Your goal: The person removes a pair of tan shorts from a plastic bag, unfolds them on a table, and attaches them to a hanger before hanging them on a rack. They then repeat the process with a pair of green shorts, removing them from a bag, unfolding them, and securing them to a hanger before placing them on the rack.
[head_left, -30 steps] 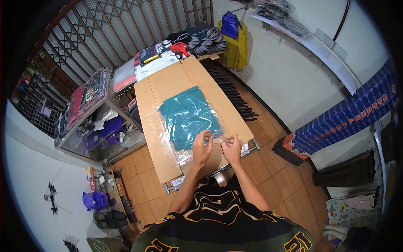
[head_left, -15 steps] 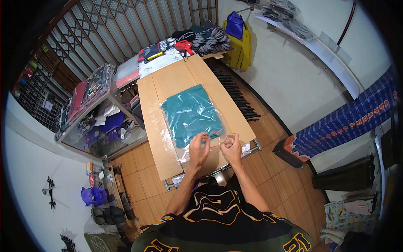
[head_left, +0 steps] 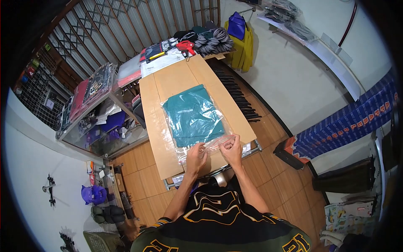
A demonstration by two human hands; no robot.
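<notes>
Teal folded garment lies sealed in a clear plastic bag mid-desk, its open flap toward the near edge. Both hands pinch that flap: left hand and right hand, fingers closed on the film. I judge it light, soft and slippery; best held at the flap's corners. Fingertip contact is too small to make out.

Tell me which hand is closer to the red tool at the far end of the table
Neither by much, the right slightly. The right hand and the left hand both pinch the near edge of the clear bag, while the red tool lies across the table's whole length.
</notes>
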